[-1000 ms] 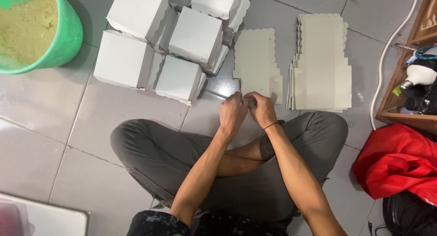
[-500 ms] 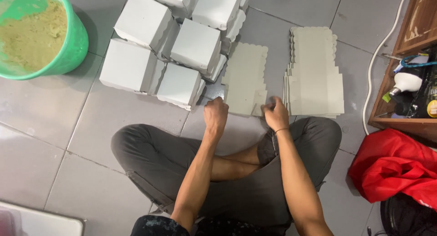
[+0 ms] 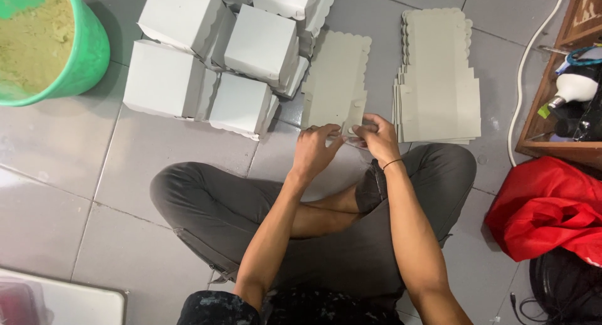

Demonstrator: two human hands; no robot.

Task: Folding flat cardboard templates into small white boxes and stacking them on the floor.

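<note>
Both hands have shifted since half a second ago: the left hand [image 3: 315,150], then apart and lower, now meets the right hand [image 3: 376,135] at the near edge of the flat grey cardboard box blank with scalloped ends [image 3: 335,83]. Fingers of each hand pinch that near edge; the blank lies flat on the floor, stretching away from the person.

Surface: a floor of large pale grey glossy tiles [image 3: 69,193] with thin dark joints. The person sits cross-legged on it in dark grey trousers [image 3: 219,206], forearms passing over the knees.

Surroundings: just right of the held blank, a stack of matching flat grey scalloped blanks [image 3: 439,80] lies squared up, its near corner beside the right hand. To the left, touching the blank's far side, stands a cluster of assembled pale grey cardboard boxes with scalloped flaps [image 3: 213,55], packed against each other. At upper left sits a round green plastic bucket filled with yellowish crumbly material [image 3: 44,42]. At the right edge, a low brown wooden shelf [image 3: 555,143] holds a white bottle with a green nozzle [image 3: 574,90]; a white cable [image 3: 523,80] runs across the tiles beside it. A crumpled red fabric bag [image 3: 549,209] rests near the right knee.
</note>
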